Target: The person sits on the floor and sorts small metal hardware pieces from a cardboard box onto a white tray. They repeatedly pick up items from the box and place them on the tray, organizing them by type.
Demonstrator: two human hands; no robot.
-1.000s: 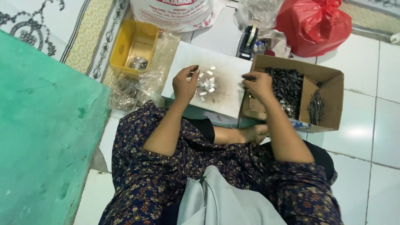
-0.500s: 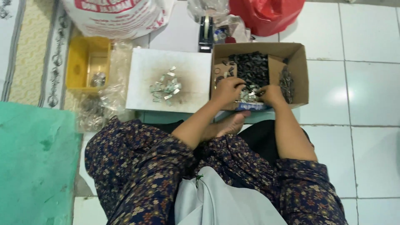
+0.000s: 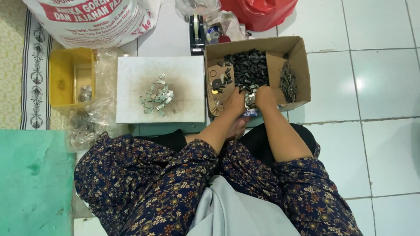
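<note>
Both hands reach into the cardboard box of small parts.

Past the flowered lap, the left hand (image 3: 236, 101) and right hand (image 3: 265, 97) lie side by side at the near edge of the cardboard box (image 3: 302, 65), fingers curled down into small silvery pieces (image 3: 250, 99); whether they grip any cannot be told. Farther in the box lies a heap of black parts (image 3: 249, 70), with thin nails (image 3: 288, 83) to the right. Left of the box, a white board (image 3: 183, 74) carries scattered metal clips (image 3: 157, 94); beyond that, a yellow tub (image 3: 61, 78).
</note>
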